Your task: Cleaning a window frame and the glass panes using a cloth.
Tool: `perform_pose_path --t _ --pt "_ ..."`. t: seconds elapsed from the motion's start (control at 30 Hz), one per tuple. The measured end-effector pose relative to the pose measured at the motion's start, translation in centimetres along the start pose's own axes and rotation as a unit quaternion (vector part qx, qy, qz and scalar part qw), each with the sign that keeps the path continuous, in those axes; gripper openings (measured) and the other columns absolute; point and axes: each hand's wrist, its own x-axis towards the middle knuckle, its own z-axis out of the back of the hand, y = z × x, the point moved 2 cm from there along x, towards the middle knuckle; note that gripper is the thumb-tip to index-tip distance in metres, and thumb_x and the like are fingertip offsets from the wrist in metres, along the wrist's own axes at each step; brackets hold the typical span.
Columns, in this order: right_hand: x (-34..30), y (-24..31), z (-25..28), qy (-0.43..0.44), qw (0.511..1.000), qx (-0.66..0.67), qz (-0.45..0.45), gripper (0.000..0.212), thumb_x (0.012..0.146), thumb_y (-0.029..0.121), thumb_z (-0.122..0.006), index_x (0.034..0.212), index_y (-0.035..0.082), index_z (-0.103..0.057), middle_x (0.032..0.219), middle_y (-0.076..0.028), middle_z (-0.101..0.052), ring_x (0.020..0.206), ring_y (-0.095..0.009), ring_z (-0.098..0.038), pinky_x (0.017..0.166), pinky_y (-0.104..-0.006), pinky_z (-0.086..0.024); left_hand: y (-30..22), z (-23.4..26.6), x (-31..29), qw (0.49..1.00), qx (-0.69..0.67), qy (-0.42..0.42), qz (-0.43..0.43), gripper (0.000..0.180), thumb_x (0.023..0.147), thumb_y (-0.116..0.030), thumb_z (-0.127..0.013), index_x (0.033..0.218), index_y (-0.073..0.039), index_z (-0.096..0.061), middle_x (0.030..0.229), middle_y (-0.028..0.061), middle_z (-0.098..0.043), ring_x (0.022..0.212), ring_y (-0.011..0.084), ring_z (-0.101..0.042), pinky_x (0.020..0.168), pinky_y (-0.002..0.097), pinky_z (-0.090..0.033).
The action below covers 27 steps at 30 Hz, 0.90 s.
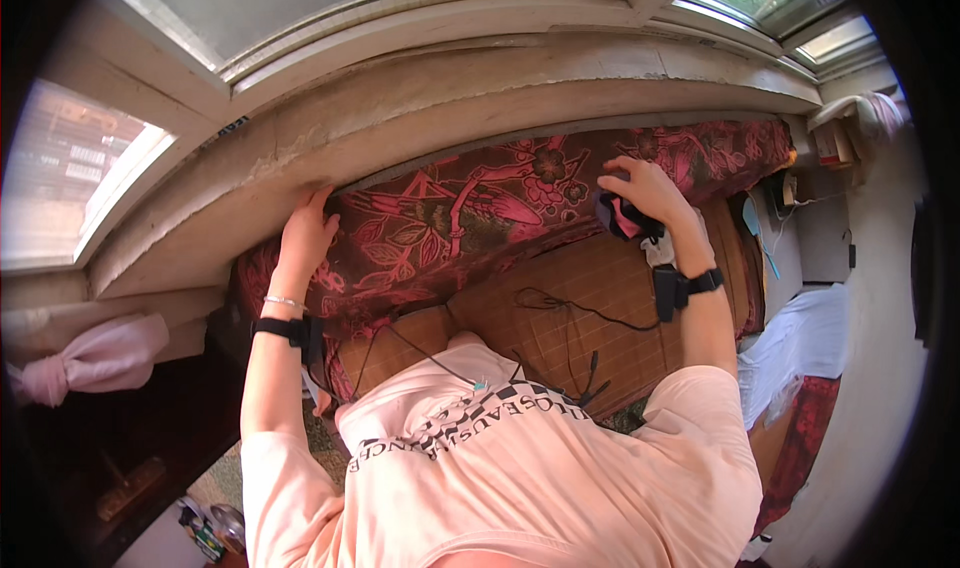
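Left hand: fingers at top edge of red flowery cloth, thumb a bit apart; cannot tell if it pinches cloth. Cloth lies long under window ledge. Right hand: fingers bent, small gap, over dark bundle; cannot tell if holding.

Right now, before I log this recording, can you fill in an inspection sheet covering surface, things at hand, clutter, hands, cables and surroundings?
Surface: brown seat, panelled, partly hidden by the person's body.
Things at hand: red-and-brown patterned cloth below the windowsill; dark-and-pink bundle by the right hand.
Clutter: translucent white sheet or bag at the right.
Hands: left hand at the cloth's upper left edge; right hand over the bundle, grip unclear.
Cables: black cables across the seat; one reaches the right wrist's black unit.
Surroundings: windows ahead; knotted pink fabric at left.
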Motion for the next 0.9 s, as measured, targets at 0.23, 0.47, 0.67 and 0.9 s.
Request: perform_pose_path --t 0.23,0.47,0.67,0.9 --pt "8.9 -2.0 -4.8 0.022 0.993 -0.115 -0.013 0.068 0.084 0.032 -0.065 0.145 0.013 -0.042 0.109 -0.028 -0.066 0.109 -0.044 -0.061 0.093 -0.0493 -0.048 1.3 -1.8 0.3 0.999 0.039 0.015 -0.011 0.055 0.08 -0.011 -0.071 0.132 -0.004 -0.054 0.122 0.0248 -0.058 0.114 0.0415 -0.056 0.093 0.0457 -0.049" --pt "10.5 -2.1 -5.9 0.027 0.993 -0.118 -0.006 0.065 0.082 0.03 -0.067 0.141 0.015 -0.046 0.117 -0.025 -0.065 0.113 -0.041 -0.06 0.094 -0.049 -0.048 1.5 -2.4 0.9 0.998 -0.002 0.039 0.05 0.054 0.077 -0.007 -0.073 0.128 -0.003 -0.054 0.095 0.0231 -0.069 0.093 0.0401 -0.065 0.083 0.0456 -0.052" --pt "11.7 -6.0 -6.7 -0.02 0.997 -0.061 0.037 0.059 0.081 0.031 -0.07 0.134 0.013 -0.052 0.116 -0.023 -0.066 0.114 -0.041 -0.059 0.094 -0.0474 -0.047 0.7 -2.7 0.8 0.989 -0.118 0.02 0.089 0.038 0.079 -0.002 -0.07 0.115 0.001 -0.056 0.079 0.0213 -0.068 0.063 0.0272 -0.069 0.062 0.0376 -0.054" --pt "7.3 -2.7 -4.5 -0.247 0.963 0.105 0.025 0.029 0.088 0.025 -0.066 0.111 0.009 -0.057 0.104 -0.02 -0.067 0.101 -0.043 -0.063 0.082 -0.0474 -0.048 1.4 -2.4 0.0 0.903 -0.326 -0.253 0.119 0.016 0.086 -0.002 -0.067 0.097 0.005 -0.057 0.072 0.0122 -0.067 0.062 0.0161 -0.068 0.058 0.0287 -0.055"
